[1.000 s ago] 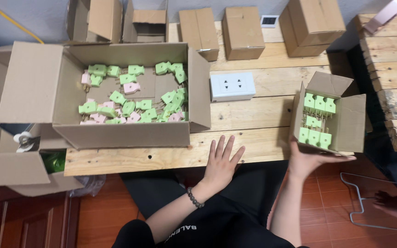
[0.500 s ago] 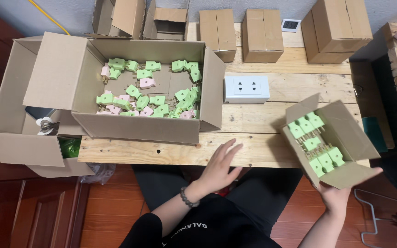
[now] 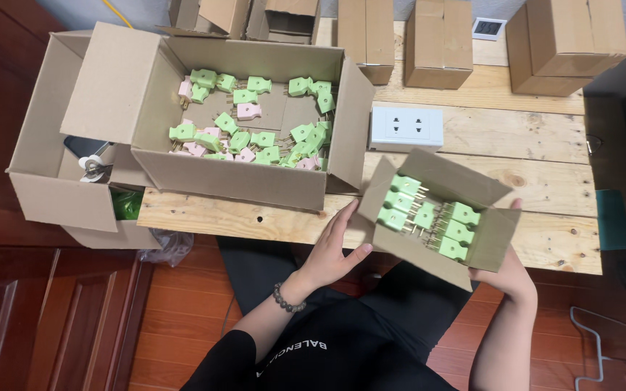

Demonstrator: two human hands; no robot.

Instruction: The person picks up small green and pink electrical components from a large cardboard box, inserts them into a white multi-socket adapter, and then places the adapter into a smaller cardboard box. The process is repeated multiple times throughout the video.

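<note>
My right hand (image 3: 498, 275) grips the small carton (image 3: 440, 217) of green plugs (image 3: 429, 216) from beneath; my left hand (image 3: 331, 250) lies open against its side. I keep it level over the worktop (image 3: 516, 156) so no plugs spill.

the person wears a black short-sleeved top with white lettering across the chest, black trousers, and a dark beaded bracelet (image 3: 287, 299) at the left wrist.
</note>
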